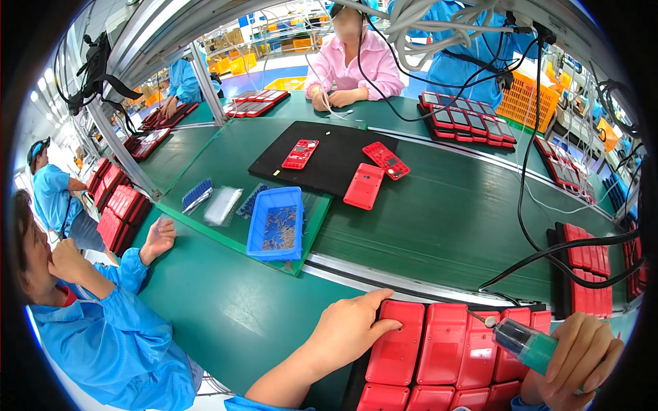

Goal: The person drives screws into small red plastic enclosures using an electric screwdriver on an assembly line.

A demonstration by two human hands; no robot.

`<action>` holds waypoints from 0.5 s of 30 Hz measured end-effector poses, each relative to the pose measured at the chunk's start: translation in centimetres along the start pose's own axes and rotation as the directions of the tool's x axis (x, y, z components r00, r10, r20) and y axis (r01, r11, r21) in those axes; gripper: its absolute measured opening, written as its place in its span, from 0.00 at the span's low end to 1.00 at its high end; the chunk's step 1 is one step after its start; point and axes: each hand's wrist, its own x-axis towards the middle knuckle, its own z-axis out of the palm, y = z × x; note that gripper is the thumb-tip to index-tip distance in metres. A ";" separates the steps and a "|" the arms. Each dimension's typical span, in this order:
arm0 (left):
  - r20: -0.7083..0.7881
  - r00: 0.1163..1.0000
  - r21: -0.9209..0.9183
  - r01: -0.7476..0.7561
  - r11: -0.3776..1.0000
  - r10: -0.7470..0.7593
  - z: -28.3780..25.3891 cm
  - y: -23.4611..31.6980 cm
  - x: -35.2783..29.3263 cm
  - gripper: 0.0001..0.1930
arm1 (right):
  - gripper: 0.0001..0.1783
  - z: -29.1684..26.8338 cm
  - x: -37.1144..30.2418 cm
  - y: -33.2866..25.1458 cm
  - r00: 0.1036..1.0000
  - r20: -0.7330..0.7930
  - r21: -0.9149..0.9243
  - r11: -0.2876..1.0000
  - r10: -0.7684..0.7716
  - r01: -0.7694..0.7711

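Observation:
My left hand (351,330) grips the upper left corner of a red plastic casing (395,349), thumb on its face and index finger at its top edge. That casing lies in rows with other red casings (439,346) on a dark tray, each with small screw holes. My right hand (577,356) is wrapped round a power screwdriver (526,342) with a clear dark front and a green body. Its thin bit points left over the casings, near a small round metallic piece. Whether the bit touches a casing, I cannot tell.
A blue bin (275,226) of screws stands on the green bench, beside small plastic bags (223,205). Ahead, a black mat (301,154) bears opened red units. Black cables (548,253) hang at the right. A person in blue (110,342) sits close on the left.

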 end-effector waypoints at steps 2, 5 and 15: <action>-0.047 0.999 0.033 0.003 0.999 -0.001 0.2 -0.1 0.1 0.18 | 0.09 0.0 0.0 0.0 1.000 -0.010 0.003 1.000 -0.001 0.001; 0.000 0.998 0.056 -0.061 0.997 0.061 0.1 -0.2 0.2 0.21 | 0.09 0.1 -0.1 0.1 1.000 -0.026 0.010 1.000 -0.013 0.014; 0.059 0.796 -0.915 -0.198 -0.351 -0.603 1.4 -5.0 1.7 0.02 | 0.10 0.2 -0.3 0.4 0.999 -0.038 0.026 0.999 -0.033 0.034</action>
